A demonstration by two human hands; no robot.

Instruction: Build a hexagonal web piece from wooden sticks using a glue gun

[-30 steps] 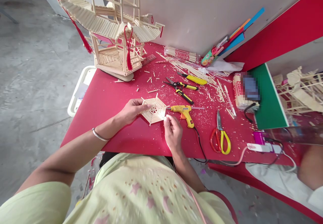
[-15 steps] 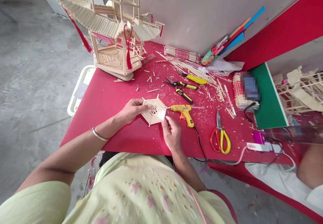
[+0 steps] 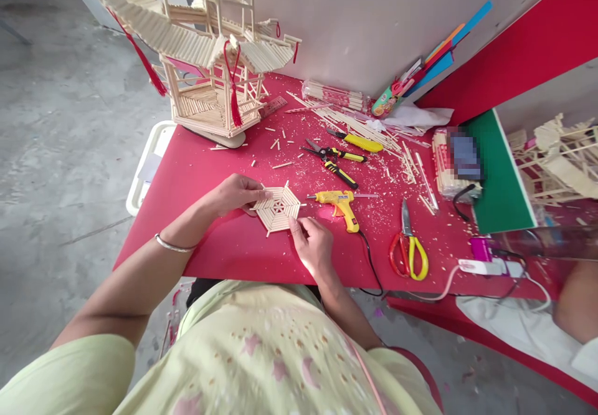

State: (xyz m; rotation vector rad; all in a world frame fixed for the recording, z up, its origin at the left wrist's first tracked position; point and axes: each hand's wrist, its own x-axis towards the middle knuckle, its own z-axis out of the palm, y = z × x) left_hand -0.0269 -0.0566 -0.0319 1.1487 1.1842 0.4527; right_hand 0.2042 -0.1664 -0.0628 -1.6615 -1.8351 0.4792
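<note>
A flat hexagonal stick lattice (image 3: 279, 209), like a spider web with spoke ends poking past its edge, is between my two hands above the red tabletop. My left hand (image 3: 236, 194) pinches its upper left edge between thumb and fingers. At the lower right edge, my right hand (image 3: 312, 242) grips it with thumb and forefinger, the other fingers curled in. Just right of the lattice lies a yellow hot glue gun (image 3: 341, 206) on its side, its nozzle pointing left toward the piece.
A stick-built pavilion (image 3: 210, 85) with red tassels stands at the back left. Cutting pliers (image 3: 339, 159), a yellow utility knife (image 3: 362, 142), scissors (image 3: 408, 247) and loose sticks (image 3: 346, 122) lie around. A power strip (image 3: 488, 268) sits at the right; another person's arm (image 3: 579, 300) shows beyond.
Both hands have shifted slightly left with the stick lattice, which has turned a little and moved away from the glue gun's nozzle. The glue gun stays put.
</note>
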